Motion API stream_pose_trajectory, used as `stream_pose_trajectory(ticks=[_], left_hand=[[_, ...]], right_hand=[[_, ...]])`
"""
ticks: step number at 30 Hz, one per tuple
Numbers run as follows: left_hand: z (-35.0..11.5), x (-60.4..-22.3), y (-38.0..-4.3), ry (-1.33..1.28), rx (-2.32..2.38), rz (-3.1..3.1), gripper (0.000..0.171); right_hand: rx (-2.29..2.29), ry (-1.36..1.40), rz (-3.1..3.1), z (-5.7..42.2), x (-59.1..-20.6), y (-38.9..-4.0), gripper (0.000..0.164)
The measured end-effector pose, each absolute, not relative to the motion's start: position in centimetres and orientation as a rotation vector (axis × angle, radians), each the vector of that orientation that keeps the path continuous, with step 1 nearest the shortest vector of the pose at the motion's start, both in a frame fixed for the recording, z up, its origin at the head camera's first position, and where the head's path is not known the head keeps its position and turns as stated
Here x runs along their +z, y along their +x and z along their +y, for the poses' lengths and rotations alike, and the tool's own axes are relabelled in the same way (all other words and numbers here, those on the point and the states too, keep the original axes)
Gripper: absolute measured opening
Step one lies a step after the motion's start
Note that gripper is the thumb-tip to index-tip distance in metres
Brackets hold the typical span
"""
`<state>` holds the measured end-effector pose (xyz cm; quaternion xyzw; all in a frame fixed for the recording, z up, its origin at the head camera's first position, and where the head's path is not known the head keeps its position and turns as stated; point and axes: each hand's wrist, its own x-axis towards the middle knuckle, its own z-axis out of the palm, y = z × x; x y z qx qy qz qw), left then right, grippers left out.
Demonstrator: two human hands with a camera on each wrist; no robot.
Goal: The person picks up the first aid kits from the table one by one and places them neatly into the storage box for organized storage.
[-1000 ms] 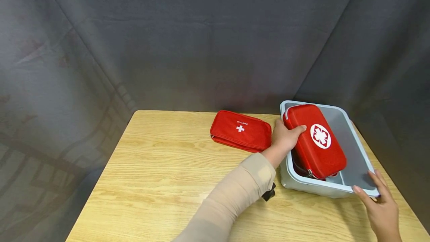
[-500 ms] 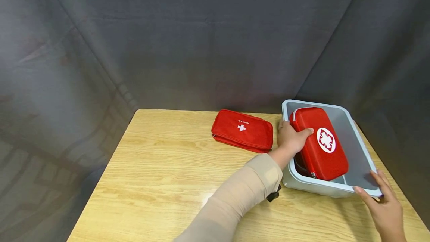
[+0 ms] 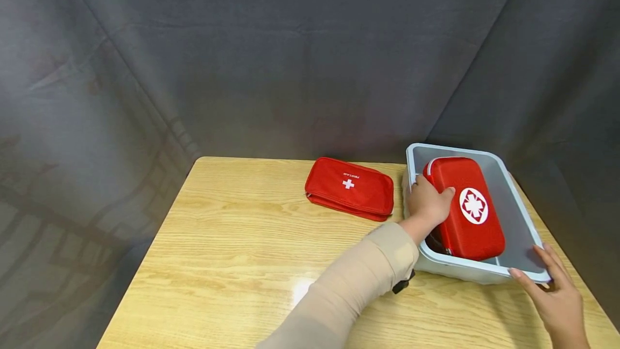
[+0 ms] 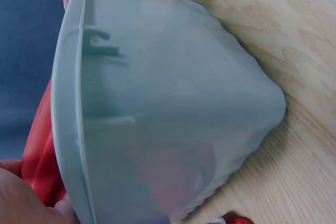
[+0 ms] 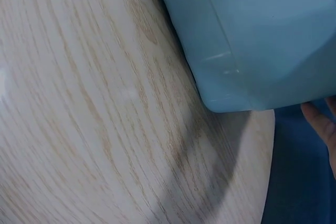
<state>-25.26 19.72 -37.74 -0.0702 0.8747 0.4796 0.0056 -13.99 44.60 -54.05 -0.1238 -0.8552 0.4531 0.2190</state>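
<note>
A red hard-shell first aid case with a white round emblem lies tilted inside a grey plastic bin. My left hand grips its left side, thumb on top; the other fingers are hidden between case and bin wall. In the left wrist view, part of the red case shows above the bin's rim beside the hand. With thumb and fingers, my right hand holds the bin's near right corner at the rim. Only fingertips of that hand appear in the right wrist view.
A flat red first aid pouch with a white cross lies left of the bin on the wooden table. Dark grey curtains hang behind and at both sides. A small black object shows under the left sleeve.
My left hand has moved right and slightly down with the red first aid case, which sits lower and farther inside the bin. The right hand keeps its place on the corner.
</note>
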Motion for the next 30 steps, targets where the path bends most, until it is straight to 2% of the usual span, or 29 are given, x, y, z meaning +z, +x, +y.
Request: stream_pose_trajectory(ticks=[6, 22, 30], left_hand=[[20.4, -38.1, -24.9, -0.207, 1.611, 2.644, 0.048], [21.4, -39.1, -24.2, -0.287, 1.781, 2.493, 0.055], [21.8, -39.4, -24.1, -0.304, 1.727, 2.435, 0.065]], right_hand=[[1.218, -0.348, -2.381, 45.7, -55.6, -14.2, 0.070], [1.216, -0.340, -2.343, 45.5, -55.8, -14.0, 0.070], [1.260, -0.356, -2.308, 45.1, -55.3, -13.7, 0.070]])
